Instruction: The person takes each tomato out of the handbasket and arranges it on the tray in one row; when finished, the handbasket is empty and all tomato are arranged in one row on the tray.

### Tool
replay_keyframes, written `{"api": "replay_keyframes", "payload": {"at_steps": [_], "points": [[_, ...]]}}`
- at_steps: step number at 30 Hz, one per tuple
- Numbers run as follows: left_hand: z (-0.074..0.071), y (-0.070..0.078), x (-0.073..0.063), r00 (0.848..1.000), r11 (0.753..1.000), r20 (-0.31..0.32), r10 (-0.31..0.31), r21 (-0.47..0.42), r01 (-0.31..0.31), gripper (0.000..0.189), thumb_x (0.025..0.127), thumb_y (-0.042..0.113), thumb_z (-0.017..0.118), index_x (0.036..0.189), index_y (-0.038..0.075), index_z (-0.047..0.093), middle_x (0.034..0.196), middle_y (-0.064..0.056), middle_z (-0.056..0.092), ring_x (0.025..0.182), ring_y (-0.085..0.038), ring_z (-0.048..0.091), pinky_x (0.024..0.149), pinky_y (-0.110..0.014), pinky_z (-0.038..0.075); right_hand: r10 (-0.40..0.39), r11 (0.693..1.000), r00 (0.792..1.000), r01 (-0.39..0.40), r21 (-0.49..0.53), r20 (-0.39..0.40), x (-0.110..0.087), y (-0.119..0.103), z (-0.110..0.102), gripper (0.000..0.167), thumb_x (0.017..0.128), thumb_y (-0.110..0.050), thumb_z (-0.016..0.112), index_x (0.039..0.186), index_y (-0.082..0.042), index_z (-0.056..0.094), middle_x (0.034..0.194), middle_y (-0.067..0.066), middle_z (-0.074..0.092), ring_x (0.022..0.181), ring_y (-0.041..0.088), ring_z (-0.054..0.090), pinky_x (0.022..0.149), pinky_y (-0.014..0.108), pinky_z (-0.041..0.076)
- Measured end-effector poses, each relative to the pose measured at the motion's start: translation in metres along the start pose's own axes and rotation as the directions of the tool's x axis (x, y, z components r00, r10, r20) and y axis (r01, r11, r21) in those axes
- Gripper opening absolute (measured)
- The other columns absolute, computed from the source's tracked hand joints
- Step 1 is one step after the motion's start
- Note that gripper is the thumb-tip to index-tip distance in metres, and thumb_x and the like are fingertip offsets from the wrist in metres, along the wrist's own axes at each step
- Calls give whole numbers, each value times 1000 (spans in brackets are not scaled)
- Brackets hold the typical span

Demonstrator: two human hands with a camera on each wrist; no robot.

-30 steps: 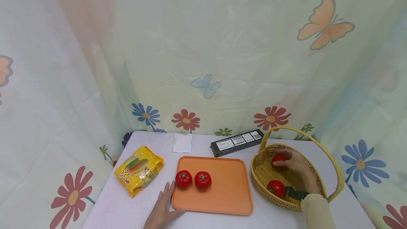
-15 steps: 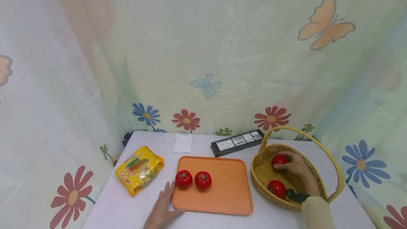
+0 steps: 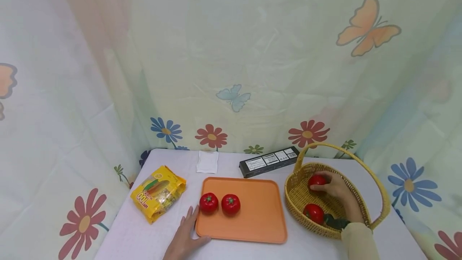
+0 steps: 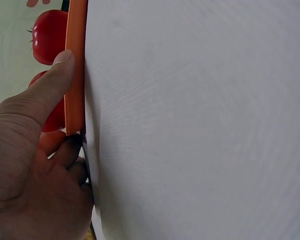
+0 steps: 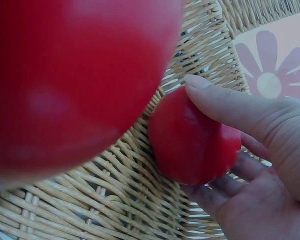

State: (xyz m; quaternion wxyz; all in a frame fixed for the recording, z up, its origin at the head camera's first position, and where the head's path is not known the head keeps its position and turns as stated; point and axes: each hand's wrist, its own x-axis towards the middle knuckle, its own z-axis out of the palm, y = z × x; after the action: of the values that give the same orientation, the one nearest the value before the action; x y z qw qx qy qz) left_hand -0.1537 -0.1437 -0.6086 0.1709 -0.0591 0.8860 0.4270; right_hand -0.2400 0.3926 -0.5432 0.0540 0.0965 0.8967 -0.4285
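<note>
In the head view my right hand [image 3: 335, 186] reaches into the wicker basket [image 3: 294, 204] and grips a red tomato [image 3: 317, 181] by its side. The right wrist view shows the thumb over this tomato [image 5: 192, 137] and the fingers beneath it. A second tomato [image 3: 314, 213] lies in the basket's near part, very large in the right wrist view. My left hand [image 3: 185, 238] rests at the near left corner of the orange tray [image 3: 258, 212], thumb on the front rim, fingers extended along the left side. Two tomatoes, left [image 3: 208, 203] and right [image 3: 230, 204], sit on the tray.
A dark green object [image 3: 335, 222] lies in the basket, partly hidden by the right forearm. The basket's tall handle [image 3: 375, 179] arches over that arm. A yellow snack bag [image 3: 159, 193], a white packet [image 3: 207, 162] and a long black box [image 3: 268, 161] lie around the tray.
My right hand has shifted very slightly round the tomato, whose top shows a little more than one second ago. The left hand and the tray have stayed in place.
</note>
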Motion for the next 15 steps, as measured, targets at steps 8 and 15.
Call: {"api": "replay_keyframes", "payload": {"at_steps": [8, 15], "points": [[2, -1, 2, 1000, 1000, 7, -5, -2, 5, 114, 78, 42, 96, 170, 15, 35, 177, -23, 24, 157, -62, 15, 120, -83, 24, -11, 1000, 999, 11, -16, -33, -4, -6, -1, 74, 95, -20, 86, 152, 10, 49, 152, 42, 45, 135, 59, 44, 117, 76, 42], [1, -1, 2, 1000, 1000, 1, 9, -3, -9, 114, 78, 42, 96, 170, 15, 36, 177, -23, 24, 157, -62, 16, 120, -83, 25, -52, 997, 997, 48, -60, -58, -11, -17, -2, 80, 96, -31, 85, 154, 7, 47, 150, 39, 49, 134, 57, 48, 113, 72, 49]]}}
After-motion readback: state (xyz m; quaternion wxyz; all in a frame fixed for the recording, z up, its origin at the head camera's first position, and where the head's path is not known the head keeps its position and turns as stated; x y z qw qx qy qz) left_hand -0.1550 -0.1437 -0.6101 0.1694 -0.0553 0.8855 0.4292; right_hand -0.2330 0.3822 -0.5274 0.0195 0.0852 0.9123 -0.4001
